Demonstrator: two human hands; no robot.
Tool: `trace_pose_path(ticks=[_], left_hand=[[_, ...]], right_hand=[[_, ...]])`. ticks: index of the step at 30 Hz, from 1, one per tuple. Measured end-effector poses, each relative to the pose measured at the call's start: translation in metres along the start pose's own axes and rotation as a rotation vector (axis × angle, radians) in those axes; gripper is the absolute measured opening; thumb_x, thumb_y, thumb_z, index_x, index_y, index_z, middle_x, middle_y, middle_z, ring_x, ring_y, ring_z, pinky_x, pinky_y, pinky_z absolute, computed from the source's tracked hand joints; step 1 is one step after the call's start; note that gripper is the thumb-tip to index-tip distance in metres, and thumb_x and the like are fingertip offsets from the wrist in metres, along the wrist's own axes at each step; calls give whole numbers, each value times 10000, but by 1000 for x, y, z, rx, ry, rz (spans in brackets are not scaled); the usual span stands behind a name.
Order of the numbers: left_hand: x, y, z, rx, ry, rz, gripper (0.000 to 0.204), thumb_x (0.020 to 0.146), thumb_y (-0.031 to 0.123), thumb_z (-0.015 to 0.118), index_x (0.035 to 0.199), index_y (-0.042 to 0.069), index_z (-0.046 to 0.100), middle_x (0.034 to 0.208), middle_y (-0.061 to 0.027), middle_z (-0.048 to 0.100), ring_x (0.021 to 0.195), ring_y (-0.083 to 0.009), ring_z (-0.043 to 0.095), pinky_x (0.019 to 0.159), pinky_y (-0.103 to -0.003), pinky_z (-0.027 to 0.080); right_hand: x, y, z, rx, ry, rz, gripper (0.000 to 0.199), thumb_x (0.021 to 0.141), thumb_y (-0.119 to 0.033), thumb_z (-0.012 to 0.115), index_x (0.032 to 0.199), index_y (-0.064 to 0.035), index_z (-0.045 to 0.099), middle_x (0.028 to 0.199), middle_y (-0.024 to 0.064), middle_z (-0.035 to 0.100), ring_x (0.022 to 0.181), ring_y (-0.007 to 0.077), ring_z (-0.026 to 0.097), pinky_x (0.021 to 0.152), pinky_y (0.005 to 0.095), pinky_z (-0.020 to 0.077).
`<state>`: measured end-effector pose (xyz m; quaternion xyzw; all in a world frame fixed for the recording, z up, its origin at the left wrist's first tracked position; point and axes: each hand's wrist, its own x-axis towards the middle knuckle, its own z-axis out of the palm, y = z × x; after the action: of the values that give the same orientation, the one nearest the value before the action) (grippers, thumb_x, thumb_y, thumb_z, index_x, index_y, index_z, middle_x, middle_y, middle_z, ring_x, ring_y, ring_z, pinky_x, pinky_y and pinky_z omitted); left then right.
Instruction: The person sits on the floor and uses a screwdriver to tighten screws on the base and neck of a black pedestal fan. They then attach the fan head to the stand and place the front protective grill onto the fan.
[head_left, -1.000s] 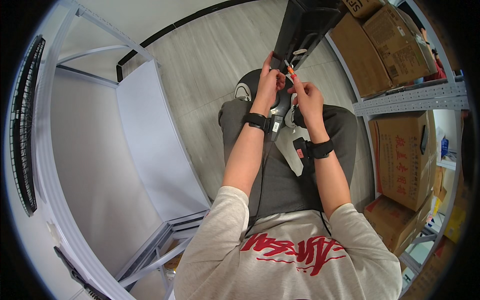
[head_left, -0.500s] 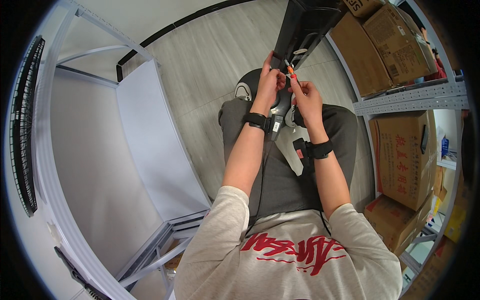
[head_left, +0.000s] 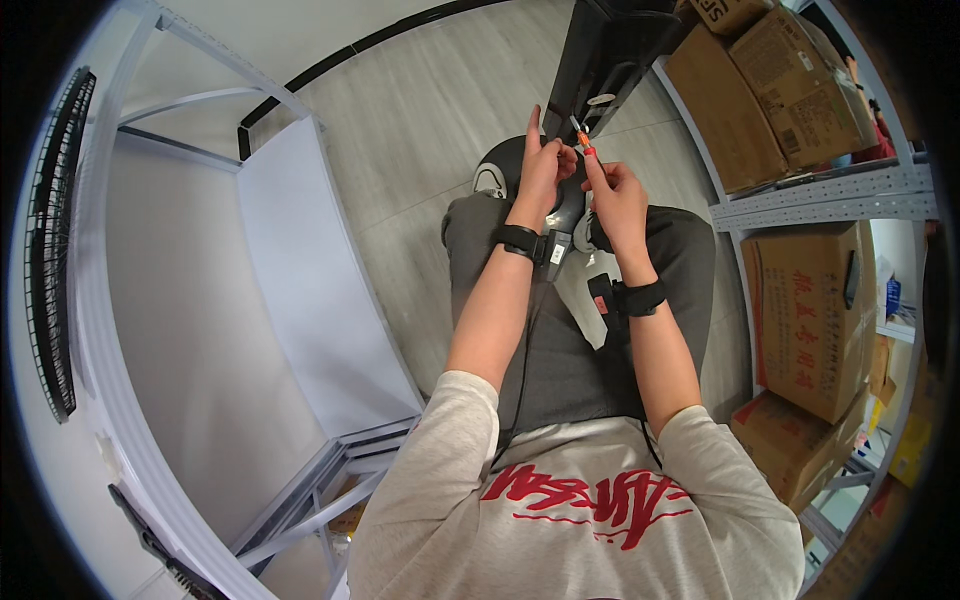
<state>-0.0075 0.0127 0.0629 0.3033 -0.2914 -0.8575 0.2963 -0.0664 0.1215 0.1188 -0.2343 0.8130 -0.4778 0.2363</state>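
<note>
Orange-handled screwdriver (head_left: pixel 584 143) is gripped in the right hand (head_left: pixel 616 195), its tip set against the underside of a long black panel (head_left: pixel 607 55) standing before the knees. The panel's lower edge is steadied by the left hand (head_left: pixel 541 172), fingers closed on it. Fastening appears under way, judged unfinished; the screw itself cannot be made out.

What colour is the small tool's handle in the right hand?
Orange handle, held by the right hand; head view.
</note>
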Motion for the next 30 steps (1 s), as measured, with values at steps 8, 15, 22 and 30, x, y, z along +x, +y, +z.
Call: trace_pose_path(ticks=[8,15,22,30], left_hand=[[3,-25,-28,-105,101,-27,190,1026,201,542,986,16,552,888,-122,645,700,-150,555,619,-270,455],[4,-36,-37,-201,92,-166,189,1038,186,486,1042,1,526,1122,-239,650,736,-158,557,658,-267,469],[1,-46,-39,-83,27,-169,197,1035,214,525,1048,22,568,1145,-205,664,714,-125,530,602,-244,427],[7,-44,-32,13,-38,-257,256,1010,278,594,1008,22,605,1003,-134,678,692,-109,505,581,-227,414]], right_hand=[[-23,44,-19,-123,30,-77,379,890,-345,722,920,23,636,724,118,661,645,189,632,608,328,484],[-22,84,-28,15,-133,-38,349,872,-315,747,903,14,636,702,96,649,596,148,564,580,307,460],[-19,97,-34,26,-94,-100,352,853,-305,761,901,15,624,686,112,627,593,204,578,584,327,460],[-15,104,-44,33,-51,-116,314,826,-259,787,867,7,626,667,71,603,601,145,541,592,302,448]])
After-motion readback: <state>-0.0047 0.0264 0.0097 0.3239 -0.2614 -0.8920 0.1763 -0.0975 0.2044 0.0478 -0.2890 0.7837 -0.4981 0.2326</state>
